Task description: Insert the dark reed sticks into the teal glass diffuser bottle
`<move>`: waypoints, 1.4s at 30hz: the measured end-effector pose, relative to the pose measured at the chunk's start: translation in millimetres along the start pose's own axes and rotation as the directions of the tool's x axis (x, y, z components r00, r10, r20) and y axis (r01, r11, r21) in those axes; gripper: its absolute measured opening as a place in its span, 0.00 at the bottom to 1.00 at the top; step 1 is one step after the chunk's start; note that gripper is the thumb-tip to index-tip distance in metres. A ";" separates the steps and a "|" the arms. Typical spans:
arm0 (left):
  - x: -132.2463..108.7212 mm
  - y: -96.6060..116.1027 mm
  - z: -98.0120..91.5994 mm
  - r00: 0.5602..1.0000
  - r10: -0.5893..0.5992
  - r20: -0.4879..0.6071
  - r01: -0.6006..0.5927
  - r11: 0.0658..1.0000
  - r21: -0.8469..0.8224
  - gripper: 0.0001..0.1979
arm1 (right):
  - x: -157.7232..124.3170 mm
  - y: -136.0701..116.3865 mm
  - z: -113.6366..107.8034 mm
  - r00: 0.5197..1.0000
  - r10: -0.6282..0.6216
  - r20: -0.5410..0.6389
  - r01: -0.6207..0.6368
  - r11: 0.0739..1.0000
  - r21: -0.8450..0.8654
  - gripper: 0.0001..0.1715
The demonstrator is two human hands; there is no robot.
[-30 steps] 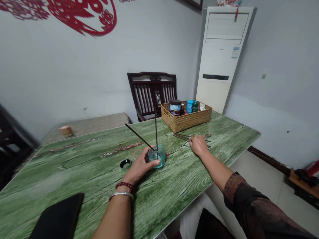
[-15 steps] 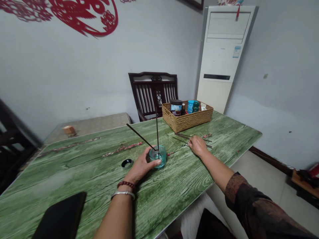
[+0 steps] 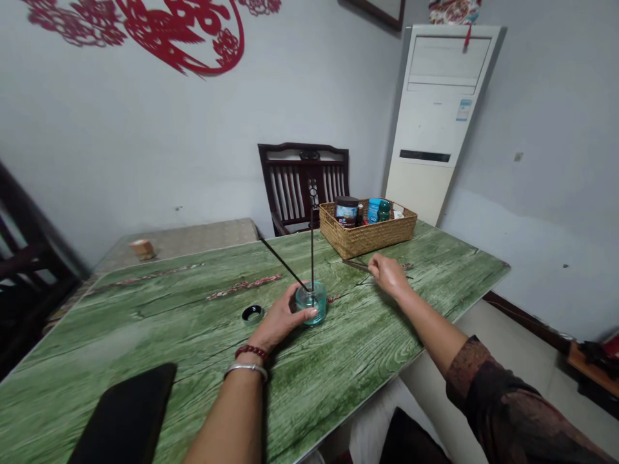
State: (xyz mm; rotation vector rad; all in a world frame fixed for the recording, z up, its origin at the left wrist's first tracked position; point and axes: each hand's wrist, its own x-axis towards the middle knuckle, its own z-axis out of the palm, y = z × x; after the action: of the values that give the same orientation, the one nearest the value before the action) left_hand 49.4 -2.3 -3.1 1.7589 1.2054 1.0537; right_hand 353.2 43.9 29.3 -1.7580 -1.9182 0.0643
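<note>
A small teal glass jar (image 3: pixel 313 304) stands on the green wood-grain table (image 3: pixel 145 322) with two dark sticks (image 3: pixel 311 248) in it, one upright and one leaning left. My left hand (image 3: pixel 280 317) is wrapped around the jar from the left. My right hand (image 3: pixel 389 274) reaches to several dark sticks (image 3: pixel 355 264) lying on the table in front of the basket, its fingers pinched on one of them.
A woven basket (image 3: pixel 367 233) holding jars and bottles sits at the table's far side. A black ring-shaped lid (image 3: pixel 253 314) lies left of the jar. A dark flat object (image 3: pixel 126 419) lies at the near left. A wooden chair (image 3: pixel 304 183) and a white floor air conditioner (image 3: pixel 438 122) stand behind.
My right hand has shifted slightly and its fingers have closed on a stick from the pile. My left hand stays on the jar. The view has tilted a little.
</note>
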 end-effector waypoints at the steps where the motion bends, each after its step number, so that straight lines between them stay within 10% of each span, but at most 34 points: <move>1: 0.1 -0.2 0.3 1.000 0.000 0.000 0.000 1.000 -0.003 0.39 | 3.4 -2.9 -6.8 0.997 -0.013 -0.070 0.023 0.990 0.141 0.10; 6: -0.5 -1.0 1.0 1.000 0.002 -0.006 -0.002 1.000 -0.002 0.39 | 12.9 -40.7 -42.7 0.967 -0.036 -0.254 0.229 0.571 0.788 0.10; 9: -0.6 -1.8 0.7 1.000 0.006 0.004 -0.006 1.000 -0.004 0.39 | 9.8 -75.2 -55.3 0.945 -0.057 -0.323 0.323 0.340 0.883 0.15; 13: 0.0 -2.6 0.5 1.000 0.013 0.008 -0.013 1.000 -0.013 0.40 | 8.2 -112.6 -48.8 0.934 -0.100 -0.344 0.358 0.261 0.896 0.18; 33: 0.4 -0.9 0.7 0.999 0.033 0.012 -0.033 0.999 -0.008 0.40 | -9.5 -132.1 22.4 0.966 -0.218 -0.139 0.255 0.719 0.646 0.02; 42: -0.7 -1.8 -0.7 1.000 0.004 0.002 -0.004 1.000 0.008 0.40 | 8.0 -31.6 -5.6 0.930 0.051 -0.364 0.121 0.892 0.435 0.12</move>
State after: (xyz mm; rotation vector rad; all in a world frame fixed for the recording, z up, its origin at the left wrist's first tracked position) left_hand 48.0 -2.4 -4.6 1.7691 1.2070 1.0509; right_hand 326.6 44.9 48.9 -1.3122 -1.5112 0.1458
